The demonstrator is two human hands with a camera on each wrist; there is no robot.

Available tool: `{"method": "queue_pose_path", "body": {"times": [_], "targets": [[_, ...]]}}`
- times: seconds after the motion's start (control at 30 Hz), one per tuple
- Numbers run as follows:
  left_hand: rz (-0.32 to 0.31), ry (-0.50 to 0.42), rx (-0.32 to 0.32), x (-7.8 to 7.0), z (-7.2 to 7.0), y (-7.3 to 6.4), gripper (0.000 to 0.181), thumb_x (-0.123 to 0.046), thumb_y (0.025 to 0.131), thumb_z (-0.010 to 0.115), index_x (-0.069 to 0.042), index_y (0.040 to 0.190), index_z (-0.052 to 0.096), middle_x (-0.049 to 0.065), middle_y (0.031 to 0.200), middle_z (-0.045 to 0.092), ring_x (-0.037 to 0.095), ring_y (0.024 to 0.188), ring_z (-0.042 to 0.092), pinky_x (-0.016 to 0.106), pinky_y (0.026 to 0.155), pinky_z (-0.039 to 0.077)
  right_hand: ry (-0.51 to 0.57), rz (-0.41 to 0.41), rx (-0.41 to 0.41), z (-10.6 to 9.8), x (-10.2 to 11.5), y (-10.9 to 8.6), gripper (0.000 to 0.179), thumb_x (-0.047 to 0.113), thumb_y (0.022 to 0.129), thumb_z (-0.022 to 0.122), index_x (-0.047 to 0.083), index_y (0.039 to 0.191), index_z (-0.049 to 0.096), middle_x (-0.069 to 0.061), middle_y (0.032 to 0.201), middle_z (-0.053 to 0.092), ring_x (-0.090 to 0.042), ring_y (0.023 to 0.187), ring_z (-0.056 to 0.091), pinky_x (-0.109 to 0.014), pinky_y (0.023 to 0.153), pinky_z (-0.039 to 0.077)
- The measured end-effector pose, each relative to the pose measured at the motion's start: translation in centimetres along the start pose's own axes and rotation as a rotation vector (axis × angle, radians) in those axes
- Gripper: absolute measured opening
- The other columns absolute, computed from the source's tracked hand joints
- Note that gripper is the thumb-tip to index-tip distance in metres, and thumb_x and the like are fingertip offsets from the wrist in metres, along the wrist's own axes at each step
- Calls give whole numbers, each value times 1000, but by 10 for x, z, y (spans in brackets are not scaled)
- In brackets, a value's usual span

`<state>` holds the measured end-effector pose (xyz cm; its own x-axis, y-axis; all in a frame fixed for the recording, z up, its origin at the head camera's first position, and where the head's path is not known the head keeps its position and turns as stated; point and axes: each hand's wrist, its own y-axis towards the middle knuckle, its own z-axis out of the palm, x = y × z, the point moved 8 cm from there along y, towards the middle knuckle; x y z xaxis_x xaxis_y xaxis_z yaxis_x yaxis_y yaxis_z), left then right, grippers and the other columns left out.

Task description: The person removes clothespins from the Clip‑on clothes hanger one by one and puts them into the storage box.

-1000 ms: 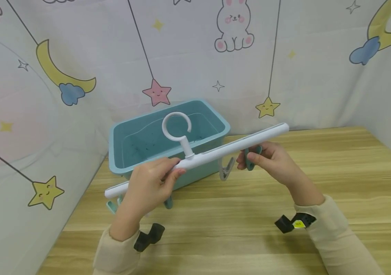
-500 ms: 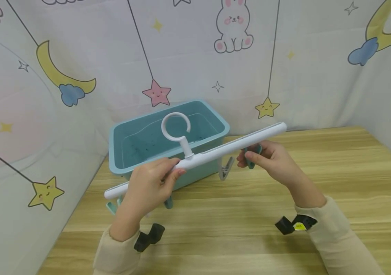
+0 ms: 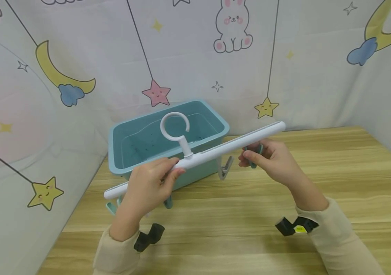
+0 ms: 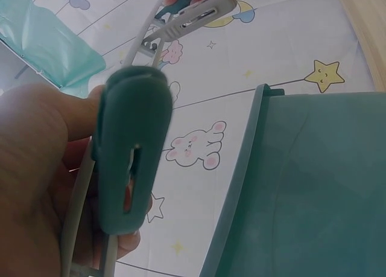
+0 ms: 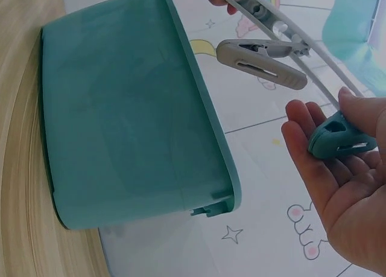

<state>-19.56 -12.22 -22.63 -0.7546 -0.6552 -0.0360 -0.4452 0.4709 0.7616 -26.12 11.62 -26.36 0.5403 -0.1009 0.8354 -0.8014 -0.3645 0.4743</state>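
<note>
A white hanger (image 3: 230, 149) with a round hook (image 3: 175, 126) is held up at a slant, its right end higher. My left hand (image 3: 151, 183) grips the bar just left of the hook. My right hand (image 3: 274, 158) holds a teal clip (image 5: 341, 138) under the bar's right part, between thumb and fingers. Nearer the middle hangs a grey clip (image 3: 225, 168). Below the left hand shows another teal clip (image 3: 168, 202), large in the left wrist view. A lighter green clip (image 3: 111, 207) hangs near the left end, partly hidden by the left hand and wrist.
Behind the hanger, a teal plastic bin (image 3: 120, 152) stands on the wooden table (image 3: 236, 229), with small dark specks inside. Fabric printed with stars and moons (image 3: 195, 68) encloses the back and sides. Each wrist wears a small black camera (image 3: 149, 236).
The teal clip in my right hand has turned slightly, and that hand has shifted a little. The hanger's right end has drifted slightly left. The left hand keeps its grip.
</note>
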Motion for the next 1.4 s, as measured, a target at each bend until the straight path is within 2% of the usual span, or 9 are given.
{"method": "queue_pose_path", "body": {"times": [0.1, 0.23, 0.4, 0.5, 0.7, 0.9, 1.07, 1.27, 1.4], "targets": [[1, 2, -3, 0, 0, 0, 52, -43, 101, 42, 0, 93, 70, -2, 61, 51, 4, 49, 38, 18, 44, 29, -40, 23, -37, -1, 2, -1, 13, 2, 94, 60, -10, 98, 59, 0, 84, 70, -9, 76, 69, -28, 72, 57], [3, 7, -10, -1, -1, 0, 53, -43, 101, 42, 0, 93, 70, -2, 61, 52, 4, 48, 39, 18, 43, 29, -109, 36, -108, -2, 4, -3, 12, 3, 92, 63, -9, 96, 60, -9, 83, 70, -8, 74, 69, -26, 70, 57], [9, 12, -21, -2, -2, 0, 53, -42, 101, 42, 1, 92, 71, -1, 61, 53, 5, 48, 39, 18, 43, 29, -245, 11, -222, -5, 10, -7, 10, 4, 90, 67, -4, 94, 62, -15, 82, 70, -5, 70, 67, -21, 60, 53], [11, 18, -25, -3, -2, 0, 52, -41, 101, 42, 1, 92, 71, -1, 61, 52, 5, 47, 38, 18, 43, 29, -339, -48, -297, -6, 16, -10, 10, 3, 87, 70, -3, 92, 64, -11, 80, 71, -4, 67, 66, -17, 57, 50], [13, 31, -33, -4, -2, 1, 52, -41, 102, 42, 1, 91, 70, -2, 61, 52, 5, 47, 38, 19, 42, 29, -466, -226, -428, -5, 29, -14, 14, -2, 78, 77, -5, 86, 65, -8, 75, 70, -2, 56, 56, -9, 57, 45], [14, 32, -33, -5, -2, 1, 51, -40, 102, 42, 1, 91, 69, -1, 61, 53, 6, 47, 38, 19, 42, 30, -574, -391, -514, -2, 39, -19, 20, -6, 71, 81, -7, 81, 63, -11, 71, 69, -4, 50, 49, -12, 49, 36], [17, 30, -37, -7, -1, 1, 50, -40, 101, 43, 1, 90, 69, -1, 60, 52, 6, 47, 39, 19, 42, 30, -618, -458, -561, 0, 42, -22, 21, -4, 72, 79, -9, 81, 61, -14, 70, 69, -14, 49, 55, -14, 50, 39], [17, 31, -49, -8, -1, 1, 49, -40, 101, 43, -1, 86, 67, -3, 58, 46, 5, 47, 35, 18, 42, 27, -660, -527, -640, 1, 42, -26, 19, -7, 70, 77, -9, 80, 60, -17, 67, 67, -23, 49, 60, -27, 48, 46], [13, 41, -51, -7, 0, 1, 48, -40, 102, 42, -2, 85, 66, -3, 58, 46, 5, 47, 35, 18, 41, 27, -670, -543, -651, 2, 44, -26, 19, -6, 71, 77, -9, 79, 60, -18, 67, 67, -25, 50, 61, -33, 48, 47]]}}
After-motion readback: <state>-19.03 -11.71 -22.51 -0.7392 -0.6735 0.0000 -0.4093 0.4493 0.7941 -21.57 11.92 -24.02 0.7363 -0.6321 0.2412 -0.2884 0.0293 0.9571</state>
